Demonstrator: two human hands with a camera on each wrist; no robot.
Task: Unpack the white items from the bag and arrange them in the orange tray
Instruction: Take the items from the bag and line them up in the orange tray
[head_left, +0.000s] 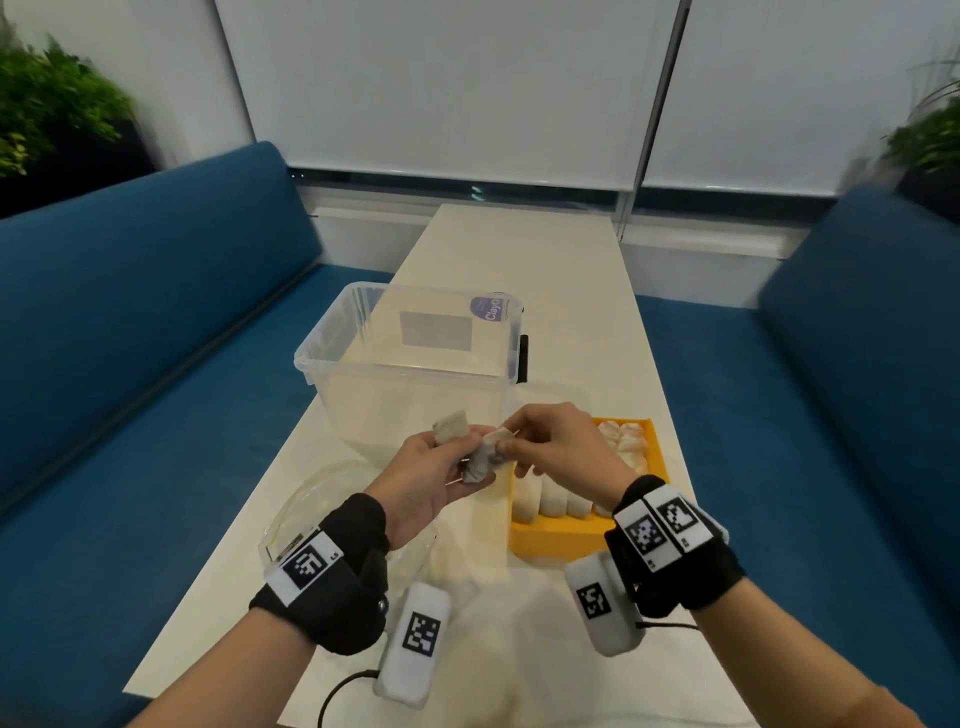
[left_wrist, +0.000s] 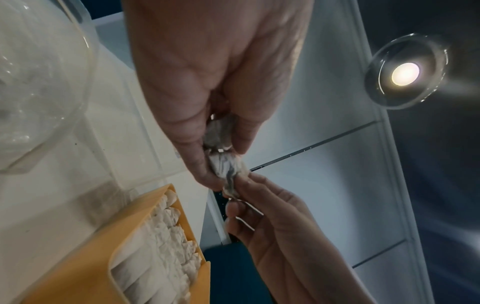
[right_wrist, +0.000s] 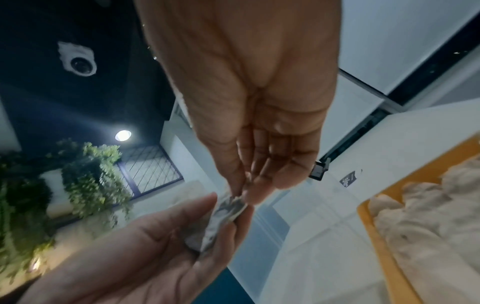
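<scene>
Hands meet in the middle of the head view, above the white counter (head_left: 571, 291). The left hand (head_left: 431, 478) lies palm up, its fingers curled round a white item (head_left: 480, 460), a small crumpled packet. The right hand (head_left: 556, 441) comes in from the right of the frame and pinches the upper right end of the same packet with thumb and fingertip; its other fingers are loosely bent. So both grips have hold of one packet, and neither is wide open.

The packet's long side runs on a slant, from lower left to upper right in the head view. Its lower end sits in the left palm and its upper end points toward the right hand. A second small white piece (head_left: 451, 426) sticks up from the top of the left hand's fingers. I cannot tell if it is part of the same packet.

The orange tray (head_left: 550, 538) sits on the counter at the lower right of the hands, partly under the right wrist. Rows of white items (head_left: 553, 499) lie in it side by side, long sides running away from the person. A clear plastic box (head_left: 410, 332) stands behind the hands in the middle of the frame. A clear bag (head_left: 311, 499) lies at the lower left, under the left wrist. Blue sofa seats (head_left: 156, 322) run along both sides of the counter.
</scene>
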